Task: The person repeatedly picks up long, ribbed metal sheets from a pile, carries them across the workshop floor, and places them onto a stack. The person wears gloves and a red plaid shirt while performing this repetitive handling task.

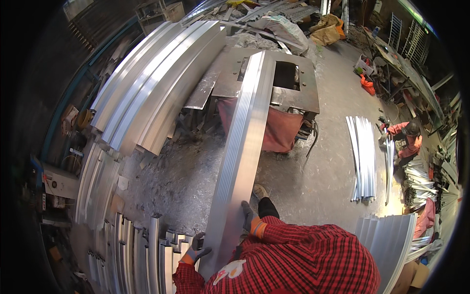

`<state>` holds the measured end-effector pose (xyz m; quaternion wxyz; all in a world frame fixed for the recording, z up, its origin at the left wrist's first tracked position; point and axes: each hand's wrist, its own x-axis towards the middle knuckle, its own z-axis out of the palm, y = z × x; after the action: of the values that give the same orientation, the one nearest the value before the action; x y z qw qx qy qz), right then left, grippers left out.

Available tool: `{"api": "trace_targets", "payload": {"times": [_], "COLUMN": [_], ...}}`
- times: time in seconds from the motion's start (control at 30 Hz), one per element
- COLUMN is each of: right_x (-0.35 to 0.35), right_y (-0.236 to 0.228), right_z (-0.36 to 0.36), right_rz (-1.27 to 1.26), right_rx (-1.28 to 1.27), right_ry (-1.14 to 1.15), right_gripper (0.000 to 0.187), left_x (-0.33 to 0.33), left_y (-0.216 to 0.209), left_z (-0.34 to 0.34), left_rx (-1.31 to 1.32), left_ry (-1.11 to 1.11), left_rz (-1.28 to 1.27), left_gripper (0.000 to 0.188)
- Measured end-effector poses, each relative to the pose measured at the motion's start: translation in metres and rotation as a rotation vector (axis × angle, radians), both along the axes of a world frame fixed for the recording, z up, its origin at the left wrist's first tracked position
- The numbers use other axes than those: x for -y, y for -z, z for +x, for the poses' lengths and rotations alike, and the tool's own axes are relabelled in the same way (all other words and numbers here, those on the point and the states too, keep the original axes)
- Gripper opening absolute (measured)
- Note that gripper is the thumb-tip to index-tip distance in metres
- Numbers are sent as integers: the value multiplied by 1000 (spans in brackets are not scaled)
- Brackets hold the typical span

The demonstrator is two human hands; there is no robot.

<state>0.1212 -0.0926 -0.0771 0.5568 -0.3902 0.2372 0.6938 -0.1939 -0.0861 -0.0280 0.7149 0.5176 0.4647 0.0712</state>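
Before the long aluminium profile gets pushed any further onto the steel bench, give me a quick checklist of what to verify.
1. Left hand on the aluminium profile's left edge, gloved: ok.
2. Right hand on its right edge, gloved: ok.
3. Far end resting on the steel bench: ok.
4. Bench opening lies beside the profile, not under it: ok.
5. Crouching co-worker well off to the right: ok.
6. Footing: floor littered with shavings; slipperiness: cannot tell.
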Motion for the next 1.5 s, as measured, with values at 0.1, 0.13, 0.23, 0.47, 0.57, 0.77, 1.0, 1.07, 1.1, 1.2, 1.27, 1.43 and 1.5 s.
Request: {"api": "trace_targets", "payload": {"times": [0.1,0.13,0.23,0.47,0.57,0.77,1.0,1.07,1.1,1.2,1.27,1.43,1.5], "right_x": [-37,-62,-146,-297,-339,-396,-432,-426,-415,-362,-330,-230,-196], "right_y": [34,26,41,27,-26,-82,-183,-180,-177,-156,-143,-138,-133], "right_z": [38,50,100,287,353,427,391,358,331,283,242,143,113], "right_rz": [387,419,503,168,-9,18,-30,-163,-228,-145,-34,-61,-26], "right_rx": [0,-12,556,1595,1576,2272,2705,2637,2571,2564,2563,2536,2524], "right_ry": [124,135,83,-492,-542,95,-611,-832,-946,-798,-734,-865,-811], "right_gripper": [60,60,58,57,56,59,66,71,74,76,76,76,76], "left_x": [-41,-52,-101,-253,-307,-349,-309,-283,-266,-224,-174,-77,-44], "left_y": [-54,-57,-73,-88,-105,-85,-66,-56,-46,-71,-26,-13,-12], "left_z": [48,62,136,323,389,429,375,337,313,272,221,131,94], "left_rx": [17,-22,-5,169,8,185,130,129,96,72,22,117,92], "left_ry": [-25,13,106,39,75,37,160,173,152,162,106,8,31], "left_rz": [-58,-106,-189,44,0,-36,104,69,73,0,67,-34,-15], "left_gripper": [92,89,85,86,84,91,107,114,116,123,124,120,118]}}
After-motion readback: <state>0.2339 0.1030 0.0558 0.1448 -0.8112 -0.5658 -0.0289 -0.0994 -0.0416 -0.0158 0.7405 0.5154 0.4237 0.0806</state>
